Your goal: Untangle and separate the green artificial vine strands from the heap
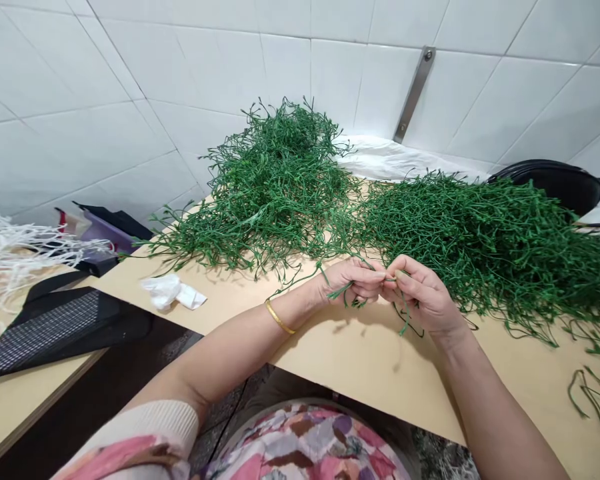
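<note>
Above the front part of the table, my left hand point(357, 280) and my right hand point(423, 290) meet fingertip to fingertip. Both are closed on green knotted cords point(343, 291), whose ends stick out below the left fingers. Another piece of cord dangles under my right fingers. Just behind my hands lies a loose heap of green cords point(280, 180). A second, denser heap of green cords point(470, 233) spreads to the right of it. How the held pieces join between my fingertips is too small to make out.
Crumpled white tissue point(174, 292) lies at the left of the wooden table point(370, 380). On another surface at far left are white cords point(25, 250) and a black mesh bag point(50, 327). A black rounded case point(550, 183) sits behind the right heap, near the tiled wall.
</note>
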### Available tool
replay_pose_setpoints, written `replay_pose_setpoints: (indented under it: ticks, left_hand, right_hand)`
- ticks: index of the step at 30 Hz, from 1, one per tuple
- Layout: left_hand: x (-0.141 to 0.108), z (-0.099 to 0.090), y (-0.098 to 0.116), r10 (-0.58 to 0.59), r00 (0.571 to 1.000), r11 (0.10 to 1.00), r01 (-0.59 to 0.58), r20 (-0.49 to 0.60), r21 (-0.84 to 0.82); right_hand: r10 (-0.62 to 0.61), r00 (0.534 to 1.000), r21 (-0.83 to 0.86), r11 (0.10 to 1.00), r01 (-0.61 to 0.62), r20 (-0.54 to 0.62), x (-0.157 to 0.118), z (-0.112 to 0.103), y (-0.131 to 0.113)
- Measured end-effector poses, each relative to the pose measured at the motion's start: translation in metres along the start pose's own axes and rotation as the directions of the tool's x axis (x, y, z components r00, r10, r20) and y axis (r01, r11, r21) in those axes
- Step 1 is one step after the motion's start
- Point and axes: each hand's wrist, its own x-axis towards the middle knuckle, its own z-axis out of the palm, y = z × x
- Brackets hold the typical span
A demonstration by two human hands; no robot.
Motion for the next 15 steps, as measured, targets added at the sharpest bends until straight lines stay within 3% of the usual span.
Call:
replay_pose_setpoints:
  ticks: [4, 8, 12, 15]
  left_hand:
    - [0.000, 0.001, 0.002, 0.031, 1.000, 0.999, -0.031, -0.002, -0.020]
    - [0.003, 0.001, 0.003, 0.044, 0.993, 0.999, -0.046, -0.108, -0.020]
    - [0.007, -0.004, 0.003, 0.025, 0.967, 0.999, -0.017, -0.252, 0.033]
    - [0.008, -0.004, 0.005, 0.012, 0.931, 0.997, 0.018, -0.366, 0.079]
  right_hand:
    - [-0.063, 0.996, -0.021, 0.998, 0.061, -0.059, 0.002, 0.006, 0.004]
    - [-0.209, 0.956, -0.358, 0.925, 0.125, -0.206, 0.006, 0.003, 0.010]
    - [-0.294, 0.944, -0.762, 0.642, 0.080, -0.149, 0.010, -0.005, 0.015]
    - [-0.355, 0.933, -0.900, 0.424, 0.103, -0.061, 0.012, -0.010, 0.016]
